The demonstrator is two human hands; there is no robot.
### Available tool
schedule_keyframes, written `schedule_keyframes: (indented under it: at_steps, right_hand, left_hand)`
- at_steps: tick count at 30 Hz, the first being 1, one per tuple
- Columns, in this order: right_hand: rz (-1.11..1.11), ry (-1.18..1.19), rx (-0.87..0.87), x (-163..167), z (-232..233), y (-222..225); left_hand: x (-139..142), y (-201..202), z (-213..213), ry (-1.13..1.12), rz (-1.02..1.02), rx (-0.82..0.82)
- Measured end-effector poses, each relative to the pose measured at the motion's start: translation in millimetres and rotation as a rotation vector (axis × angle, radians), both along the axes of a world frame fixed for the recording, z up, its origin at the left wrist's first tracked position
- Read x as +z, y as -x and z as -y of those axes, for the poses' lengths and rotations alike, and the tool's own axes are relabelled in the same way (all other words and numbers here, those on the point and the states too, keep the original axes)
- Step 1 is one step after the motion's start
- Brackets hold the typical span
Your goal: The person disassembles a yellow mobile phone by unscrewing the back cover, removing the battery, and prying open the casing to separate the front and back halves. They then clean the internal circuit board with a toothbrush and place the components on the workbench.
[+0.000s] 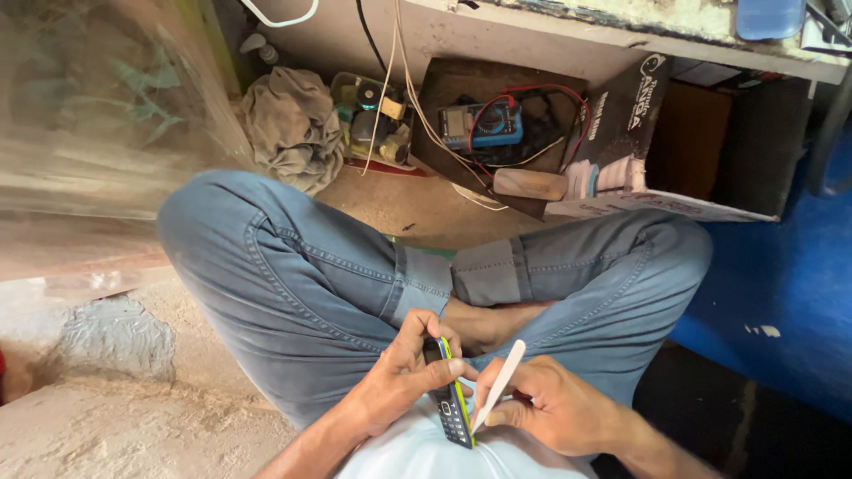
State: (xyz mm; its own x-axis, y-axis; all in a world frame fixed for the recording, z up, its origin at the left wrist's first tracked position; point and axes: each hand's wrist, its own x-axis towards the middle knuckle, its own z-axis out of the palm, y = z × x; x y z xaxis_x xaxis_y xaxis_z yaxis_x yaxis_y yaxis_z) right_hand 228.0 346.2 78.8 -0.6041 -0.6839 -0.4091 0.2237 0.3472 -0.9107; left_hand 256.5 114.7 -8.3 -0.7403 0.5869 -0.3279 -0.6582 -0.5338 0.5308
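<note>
The left hand (404, 377) is closed around a small keypad phone (453, 404), dark with a yellow-green edge band; the thumb is laid across the upper front face and the fingers are wrapped behind, so the phone is pinched on edge, keypad end downward, above the lap. The right hand (550, 410) is closed in a pen-style pinch on a thin white pry tool (499, 386), whose lower tip is set against the side seam of the phone near the keypad. A slip is judged possible: if the tip is pushed at too steep an angle, it could skate off the seam into the left thumb or gouge the casing. Because the phone is supported only by the one grip and not by any worktop, a sudden release of the seam could twist it out of the fingers onto the crossed legs in grey-blue jeans (293, 275) or the dusty floor (133, 426). Farther out, a blue multimeter with red leads (484, 124), a crumpled grey cloth (288, 124) and an open cardboard box (621, 151) lie under a shelf (550, 35).
</note>
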Motion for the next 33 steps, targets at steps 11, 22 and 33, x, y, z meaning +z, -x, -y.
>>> schedule_keyframes:
  at_steps: [11,22,33]
  right_hand:
    - [-1.002,0.052,0.134,12,1,-20]
    - [-1.25,0.066,0.211,-7,-6,-14]
    - [-0.662,0.655,-0.202,-40,-17,-29]
  left_hand:
    - [4,5,0,0.051,0.232,0.114]
    - [15,9,0,0.058,0.3,0.235]
    - [31,5,7,0.036,0.068,0.033]
